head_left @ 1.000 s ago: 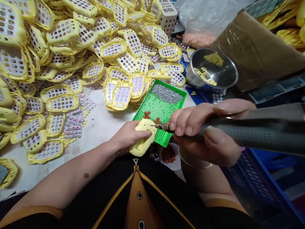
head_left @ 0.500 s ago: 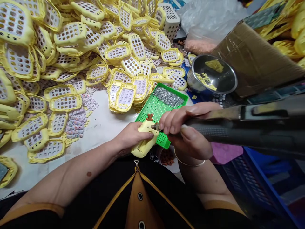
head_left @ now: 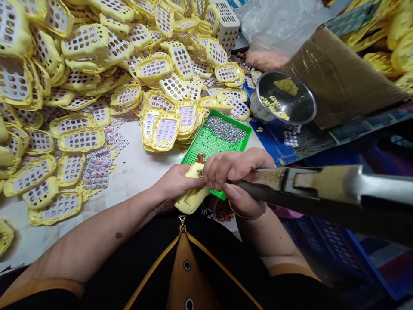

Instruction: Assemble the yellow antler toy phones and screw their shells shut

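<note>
My left hand (head_left: 176, 183) is closed round a pale yellow plastic toy phone shell (head_left: 190, 200), thumb lying across it. Brown antlers (head_left: 200, 158) stick up from the shell's far end. My right hand (head_left: 235, 172) grips a long dark power screwdriver (head_left: 290, 185), whose body stretches off to the right. Its tip meets the shell near the antlers; the exact contact point is mostly hidden by my fingers. Just beyond both hands lies a green perforated tray (head_left: 206, 144), with a heap of small silver screws (head_left: 226, 128) at its far end.
A large pile of yellow shells with white button grids (head_left: 155, 66) covers the back and left. Sheets of small printed keys (head_left: 97, 174) lie among them. At the right stand a metal bowl (head_left: 305, 107) with yellow pieces, a cardboard box (head_left: 342, 82) and a blue crate (head_left: 364, 262).
The screwdriver and my right hand have moved left and closer to the shell, and the tip now sits against it. My left hand keeps its hold. The view has shifted slightly.
</note>
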### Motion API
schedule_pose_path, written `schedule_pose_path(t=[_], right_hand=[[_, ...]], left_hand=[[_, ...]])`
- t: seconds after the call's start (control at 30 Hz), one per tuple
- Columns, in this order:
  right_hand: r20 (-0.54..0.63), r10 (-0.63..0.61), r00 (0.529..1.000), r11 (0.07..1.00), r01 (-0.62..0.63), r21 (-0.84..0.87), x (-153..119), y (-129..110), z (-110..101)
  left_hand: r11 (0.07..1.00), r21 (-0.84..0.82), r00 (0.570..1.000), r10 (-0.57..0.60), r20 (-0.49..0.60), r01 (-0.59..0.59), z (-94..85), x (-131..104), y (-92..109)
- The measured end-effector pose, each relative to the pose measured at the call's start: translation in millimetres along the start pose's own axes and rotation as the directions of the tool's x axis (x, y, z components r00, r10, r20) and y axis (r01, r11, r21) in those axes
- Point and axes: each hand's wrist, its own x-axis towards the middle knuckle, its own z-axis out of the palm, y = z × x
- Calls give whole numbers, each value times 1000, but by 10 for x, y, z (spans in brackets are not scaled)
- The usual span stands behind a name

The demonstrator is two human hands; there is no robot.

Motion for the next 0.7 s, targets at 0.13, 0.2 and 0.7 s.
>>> schedule_pose_path(t=[0.13, 0.2, 0.7], right_hand=[[-6, -43, 999, 999, 43, -14, 12, -113, 26], [-5, -60, 998, 996, 59, -65, 17, -221, -19], [-247, -149, 958, 955, 74, -288, -205, 302, -767]], left_hand=[[1000, 23, 1000, -10, -7, 10, -6, 6, 24], [1000, -14, 1000, -21, -5, 21, -6, 6, 30], [963, -270, 997, 27, 72, -6, -45, -60, 60]])
